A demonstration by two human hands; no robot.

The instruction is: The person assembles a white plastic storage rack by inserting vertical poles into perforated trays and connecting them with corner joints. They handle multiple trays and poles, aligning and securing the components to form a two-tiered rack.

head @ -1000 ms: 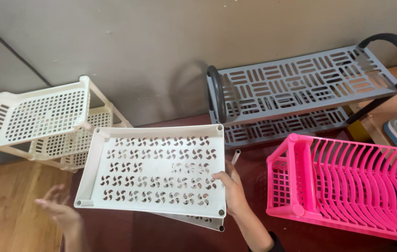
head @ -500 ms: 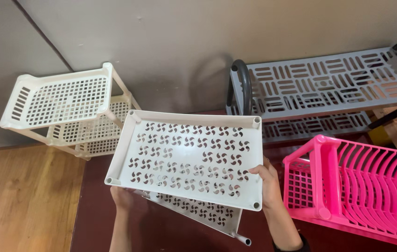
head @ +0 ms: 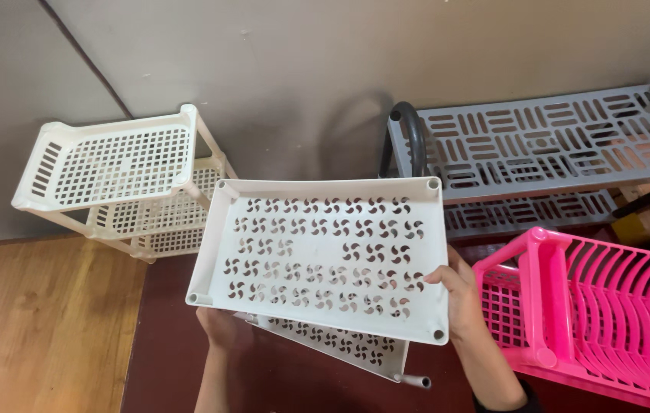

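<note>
Right hand (head: pixel 462 302) grips white perforated tray (head: pixel 325 256) at its right edge, fingers curled over. Left hand (head: pixel 219 327) holds underneath, grip mostly hidden. Pink rack (head: pixel 615 306) just beside.

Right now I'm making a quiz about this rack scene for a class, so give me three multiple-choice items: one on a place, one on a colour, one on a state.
1. Where does the pink rack stand?
A. Right of the white tray
B. Left of the white tray
C. On top of the grey shelf

2. What colour is the shelf unit against the wall at upper right?
A. Green
B. Grey
C. Yellow

3. How is the white perforated tray held?
A. Lying flat and untouched
B. By one hand only
C. By both hands at opposite edges

Answers:
1. A, since the pink rack fills the lower right corner beside the tray.
2. B, its slotted tiers are grey with dark end loops.
3. C, the left hand grips under the near left corner and the right hand clasps the right edge.
</note>
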